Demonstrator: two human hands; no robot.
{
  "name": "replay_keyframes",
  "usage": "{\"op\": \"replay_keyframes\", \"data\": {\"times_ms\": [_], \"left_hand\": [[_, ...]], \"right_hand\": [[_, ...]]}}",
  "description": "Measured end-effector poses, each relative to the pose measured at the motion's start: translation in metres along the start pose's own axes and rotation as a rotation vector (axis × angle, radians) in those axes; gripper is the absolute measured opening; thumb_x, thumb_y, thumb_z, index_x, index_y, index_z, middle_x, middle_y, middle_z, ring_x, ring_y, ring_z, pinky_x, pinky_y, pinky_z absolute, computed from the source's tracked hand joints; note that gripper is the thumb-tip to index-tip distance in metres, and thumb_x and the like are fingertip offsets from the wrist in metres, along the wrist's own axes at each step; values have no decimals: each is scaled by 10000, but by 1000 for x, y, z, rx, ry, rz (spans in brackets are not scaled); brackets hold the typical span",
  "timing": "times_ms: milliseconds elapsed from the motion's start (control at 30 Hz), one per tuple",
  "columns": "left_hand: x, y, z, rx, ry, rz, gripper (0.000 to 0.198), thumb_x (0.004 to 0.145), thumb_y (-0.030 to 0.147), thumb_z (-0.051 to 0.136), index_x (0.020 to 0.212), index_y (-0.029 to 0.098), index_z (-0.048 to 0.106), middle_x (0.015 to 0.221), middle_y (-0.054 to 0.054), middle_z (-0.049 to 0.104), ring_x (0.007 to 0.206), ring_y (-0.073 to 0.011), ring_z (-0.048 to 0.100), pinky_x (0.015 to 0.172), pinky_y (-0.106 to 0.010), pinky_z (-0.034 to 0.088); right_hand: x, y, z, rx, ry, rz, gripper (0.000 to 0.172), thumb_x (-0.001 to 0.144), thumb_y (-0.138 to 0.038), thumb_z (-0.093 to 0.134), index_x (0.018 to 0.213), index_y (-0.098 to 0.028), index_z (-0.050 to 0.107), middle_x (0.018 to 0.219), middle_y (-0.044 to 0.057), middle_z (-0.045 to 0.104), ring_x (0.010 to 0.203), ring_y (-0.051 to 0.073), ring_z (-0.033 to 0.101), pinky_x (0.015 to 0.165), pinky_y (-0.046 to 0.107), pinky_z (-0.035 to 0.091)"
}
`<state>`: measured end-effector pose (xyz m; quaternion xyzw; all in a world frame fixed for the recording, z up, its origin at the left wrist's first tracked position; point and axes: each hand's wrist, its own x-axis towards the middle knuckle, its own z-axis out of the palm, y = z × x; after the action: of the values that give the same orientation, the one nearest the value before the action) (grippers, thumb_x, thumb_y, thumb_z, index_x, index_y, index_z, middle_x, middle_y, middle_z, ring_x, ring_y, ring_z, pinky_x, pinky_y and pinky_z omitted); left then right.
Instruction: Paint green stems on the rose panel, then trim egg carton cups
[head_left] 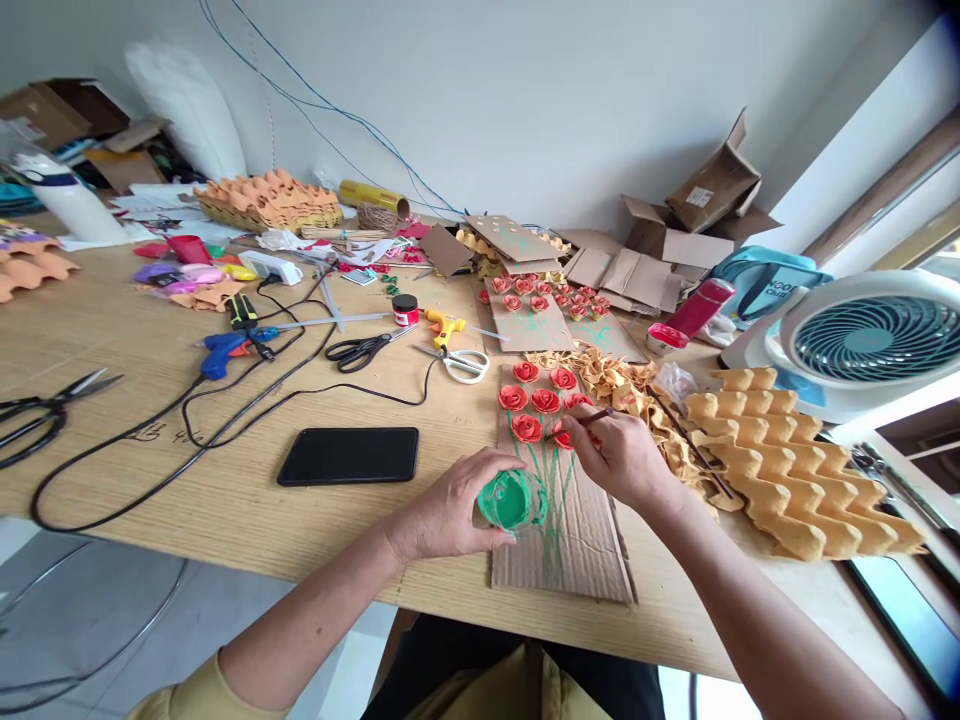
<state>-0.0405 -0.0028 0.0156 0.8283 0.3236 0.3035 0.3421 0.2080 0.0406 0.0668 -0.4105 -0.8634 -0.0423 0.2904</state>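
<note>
My left hand (450,505) is wrapped round a small pot of green paint (514,498), tilted on the near edge of a cardboard sheet (581,545). My right hand (619,455) pinches a thin brush (581,422) whose tip touches the cardboard among several red paper roses (527,398). Green painted stems (553,490) run down from the roses.
A black phone (349,456) lies left of the cardboard. Scissors (367,349), glue guns (225,348) and black cables (247,400) spread across the table. Egg trays (795,460) and paper scraps lie to the right, beside a white fan (870,340). More rose boards (529,315) sit behind.
</note>
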Motion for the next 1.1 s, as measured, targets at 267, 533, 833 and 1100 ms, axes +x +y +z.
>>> {"op": "replay_keyframes", "data": {"times_ms": [267, 533, 833, 1100], "left_hand": [[1, -2, -1, 15, 12, 6, 717, 715, 231, 823, 1338, 233, 469, 1314, -84, 575, 1247, -258, 548, 1119, -426, 418], [1, -4, -2, 1, 24, -12, 696, 754, 333, 802, 1350, 228, 457, 1327, -101, 570, 1253, -267, 548, 1110, -433, 418], [3, -5, 0, 6, 47, 5, 681, 740, 367, 810, 1316, 213, 482, 1300, -104, 577, 1237, -270, 553, 1101, -433, 424], [3, -3, -1, 30, 32, 25, 656, 766, 364, 782, 1331, 224, 480, 1298, -96, 572, 1251, -267, 541, 1112, -424, 415]], "right_hand": [[-23, -31, -29, 190, -50, -8, 387, 1015, -216, 441, 645, -184, 552, 678, 13, 646, 516, 90, 583, 528, 236, 404], [-60, -50, -67, 285, 234, 144, 182, 975, -187, 499, 863, -214, 641, 711, 14, 670, 589, 136, 631, 545, 269, 475], [-58, -83, -58, 312, 33, -74, 122, 969, -158, 462, 962, -214, 570, 706, 13, 623, 579, 142, 564, 556, 287, 451], [-55, -81, -41, 314, -21, -82, 115, 976, -146, 463, 957, -206, 560, 700, 5, 587, 582, 136, 521, 558, 284, 414]]}}
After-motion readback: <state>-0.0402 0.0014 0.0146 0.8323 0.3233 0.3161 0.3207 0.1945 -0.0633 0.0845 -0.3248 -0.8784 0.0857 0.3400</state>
